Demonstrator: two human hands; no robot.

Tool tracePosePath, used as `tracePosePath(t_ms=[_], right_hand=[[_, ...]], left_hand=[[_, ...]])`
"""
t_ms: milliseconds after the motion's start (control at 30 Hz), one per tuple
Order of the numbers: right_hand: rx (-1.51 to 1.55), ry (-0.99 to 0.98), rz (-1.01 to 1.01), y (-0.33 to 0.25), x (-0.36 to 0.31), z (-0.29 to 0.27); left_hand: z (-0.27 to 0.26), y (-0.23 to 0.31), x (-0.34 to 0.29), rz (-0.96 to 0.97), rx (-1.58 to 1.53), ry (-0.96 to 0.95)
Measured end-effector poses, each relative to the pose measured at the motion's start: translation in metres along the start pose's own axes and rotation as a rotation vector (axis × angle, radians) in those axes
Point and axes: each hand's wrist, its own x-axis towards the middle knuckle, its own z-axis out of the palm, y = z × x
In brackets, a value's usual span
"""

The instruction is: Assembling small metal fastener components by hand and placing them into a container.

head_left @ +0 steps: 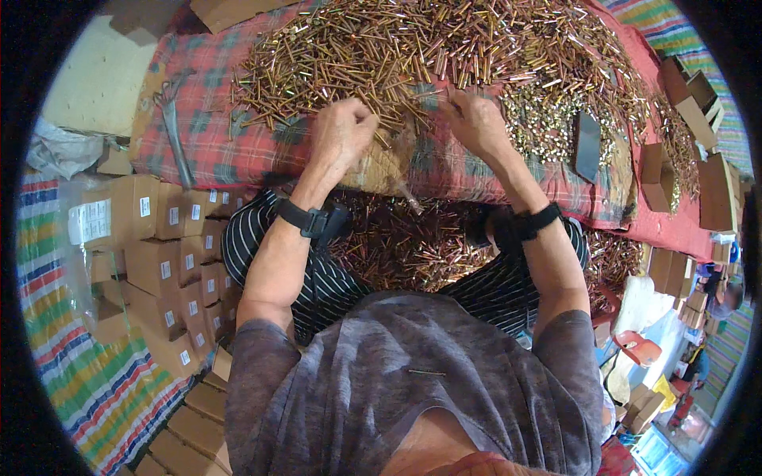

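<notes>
My left hand (pixel 344 133) is closed, fingers curled inward, at the near edge of a big heap of brassy metal rods, probably bolts (pixel 341 67). Whatever its fingertips hold is too small to make out. Level with it, my right hand (pixel 475 123) is pinched too, between the rods and a heap of small shiny nut-like pieces (pixel 536 119); its fingertips' contents cannot be told. Between the hands, the plaid cloth (pixel 432 151) shows beside a worn brown patch (pixel 379 170). A dark flat plate (pixel 587 147) lies on the small pieces, right of my right hand.
A metal tool with a pronged end (pixel 173 131) lies on the cloth at left. Labelled cardboard boxes (pixel 163 266) are stacked at my left. More rods (pixel 413 242) lie below, between my legs. Open cartons (pixel 657 176) stand at the right edge.
</notes>
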Motion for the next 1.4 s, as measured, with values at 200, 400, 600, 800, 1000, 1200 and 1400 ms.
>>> tracePosePath(t_ms=[200,400,600,800,1000,1200,1400], right_hand=[[-0.184,0.182,-0.180,0.017,0.020,0.045],[-0.268,-0.011,-0.086,0.010,0.018,0.047],[-0.202,-0.155,0.127,0.011,0.009,0.025],[-0.066,-0.024,0.135,0.013,-0.009,-0.003],[-0.003,0.002,0.091,0.013,-0.024,-0.013],[0.091,0.057,0.002,-0.001,-0.031,-0.018],[0.151,0.092,0.003,-0.009,-0.034,-0.021]], left_hand=[[0.008,-0.031,0.016,-0.128,0.443,0.193],[0.033,-0.031,0.020,-0.026,0.290,0.273],[0.046,-0.012,0.026,0.088,0.143,0.162],[0.050,0.000,0.028,0.202,0.151,0.203],[0.049,0.012,0.034,0.342,-0.091,0.372],[0.047,0.024,0.028,-0.031,-1.081,0.021],[0.049,0.031,0.025,0.001,-1.176,-0.053]])
